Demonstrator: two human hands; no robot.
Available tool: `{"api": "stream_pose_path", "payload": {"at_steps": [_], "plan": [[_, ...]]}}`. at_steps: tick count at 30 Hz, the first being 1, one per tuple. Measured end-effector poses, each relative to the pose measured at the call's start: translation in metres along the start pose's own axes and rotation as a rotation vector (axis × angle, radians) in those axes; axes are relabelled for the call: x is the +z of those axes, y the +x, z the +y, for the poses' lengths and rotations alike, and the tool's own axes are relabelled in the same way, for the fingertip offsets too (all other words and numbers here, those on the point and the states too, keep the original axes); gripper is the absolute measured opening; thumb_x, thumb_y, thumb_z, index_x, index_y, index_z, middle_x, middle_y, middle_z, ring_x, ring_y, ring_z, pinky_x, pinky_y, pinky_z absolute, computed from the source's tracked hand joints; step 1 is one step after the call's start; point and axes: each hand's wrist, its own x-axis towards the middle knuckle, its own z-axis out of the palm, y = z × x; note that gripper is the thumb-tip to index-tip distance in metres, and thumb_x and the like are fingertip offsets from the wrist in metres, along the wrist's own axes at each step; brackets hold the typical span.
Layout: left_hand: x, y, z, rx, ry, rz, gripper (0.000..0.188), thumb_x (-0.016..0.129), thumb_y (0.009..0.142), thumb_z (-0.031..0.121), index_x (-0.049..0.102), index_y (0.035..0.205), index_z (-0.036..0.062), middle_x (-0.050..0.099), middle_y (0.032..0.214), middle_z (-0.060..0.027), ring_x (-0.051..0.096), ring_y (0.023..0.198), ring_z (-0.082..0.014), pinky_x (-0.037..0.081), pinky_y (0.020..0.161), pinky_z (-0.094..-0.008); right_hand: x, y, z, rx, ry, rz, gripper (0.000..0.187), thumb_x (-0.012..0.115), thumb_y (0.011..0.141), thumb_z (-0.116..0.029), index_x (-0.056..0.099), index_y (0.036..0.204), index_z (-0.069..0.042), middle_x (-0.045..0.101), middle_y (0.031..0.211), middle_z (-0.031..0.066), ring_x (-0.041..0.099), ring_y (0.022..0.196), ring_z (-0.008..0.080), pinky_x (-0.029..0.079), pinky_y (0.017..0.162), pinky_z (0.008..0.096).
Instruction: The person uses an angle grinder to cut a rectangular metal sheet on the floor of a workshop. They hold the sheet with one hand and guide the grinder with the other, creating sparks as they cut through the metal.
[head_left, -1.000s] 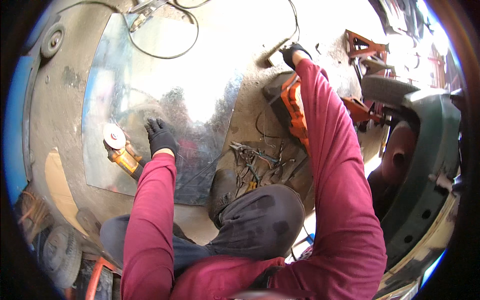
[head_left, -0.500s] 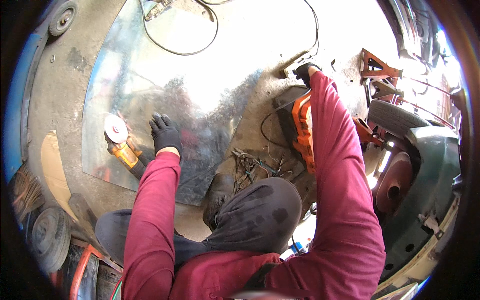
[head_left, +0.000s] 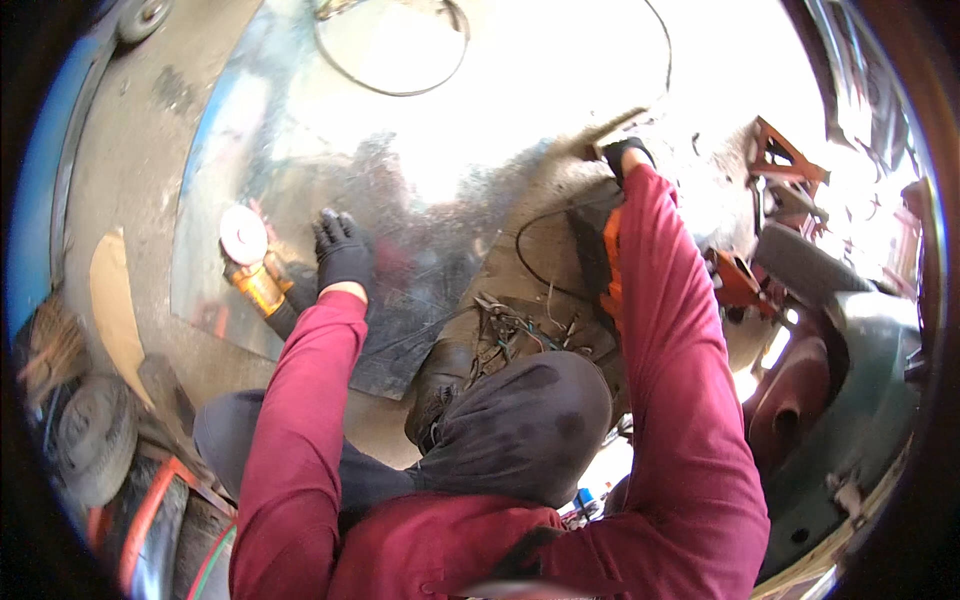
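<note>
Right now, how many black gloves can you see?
2. The left glove is by the angle grinder, over the metal sheet; the right glove is farther forward, near a dark cable. More could be hidden.

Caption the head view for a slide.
Left gloved hand over a metal sheet beside an angle grinder; right gloved hand beyond an orange-and-black case.

We see a worn concrete floor (head_left: 145,190) carrying nearly everything. On it a large, shiny metal sheet (head_left: 300,190) lies flat in front of us, and on the sheet's left part rests a yellow angle grinder (head_left: 260,290) with a pale disc. Left of the sheet we find a cardboard strip (head_left: 115,300); to the right, orange jack stands (head_left: 785,155). Glare hides the floor's far part from us.
</note>
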Motion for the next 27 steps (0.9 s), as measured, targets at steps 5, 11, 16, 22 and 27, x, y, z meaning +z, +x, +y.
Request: {"api": "stream_pose_path", "payload": {"at_steps": [5,11,16,22,27], "plan": [[0.011,0.004,0.008,0.031,0.197,0.073,0.058,0.041,0.105,0.014,0.041,0.159,-0.0071,0.033,0.166,-0.0376,0.028,0.157,-0.0541,0.020,0.128,-0.0688,0.016,-0.007,-0.001,0.051,-0.026,0.064,0.028,0.066,0.095,-0.020,0.081,0.117,-0.011,0.077,0.125,0.0151,0.076,0.112,0.0338,0.062,0.095,0.0460],[0.023,0.005,0.004,0.001,0.059,0.042,0.061,0.041,0.107,0.015,0.033,0.165,-0.0023,0.024,0.172,-0.0342,0.025,0.158,-0.0546,0.026,0.127,-0.0637,-0.081,-0.104,-0.063,0.636,0.538,0.403,0.066,0.061,0.100,-0.058,0.062,0.147,-0.012,0.061,0.149,0.0252,0.059,0.138,0.0408,0.050,0.113,0.0516],[-0.012,-0.009,-0.003,-0.044,-0.231,0.067,0.062,0.043,0.107,0.016,0.033,0.167,0.0004,0.025,0.172,-0.0350,0.031,0.156,-0.0541,0.031,0.127,-0.0572,-0.098,-0.149,-0.146,0.043,0.848,0.825,0.060,0.068,0.102,-0.046,0.061,0.147,-0.007,0.067,0.139,0.0236,0.067,0.125,0.0422,0.053,0.108,0.0477],[-0.036,-0.057,-0.098,0.271,-0.853,0.141,0.065,0.078,0.091,0.035,0.062,0.142,-0.0016,0.064,0.145,-0.0221,0.060,0.137,-0.0325,0.049,0.113,-0.0396,-0.076,-0.231,-0.269,-0.267,1.068,0.448,0.064,0.065,0.103,-0.049,0.060,0.148,-0.004,0.070,0.138,0.0240,0.067,0.130,0.0385,0.052,0.111,0.0437],[-0.024,-0.153,-0.108,-0.491,-1.131,0.772,0.079,0.096,0.076,0.038,0.062,0.132,-0.0055,0.069,0.127,-0.0260,0.069,0.116,-0.0370,0.055,0.098,-0.0446,-0.020,-0.258,-0.307,-0.279,1.091,0.234,0.066,0.064,0.102,-0.049,0.061,0.147,-0.002,0.069,0.139,0.0251,0.066,0.131,0.0383,0.051,0.113,0.0435]]}}
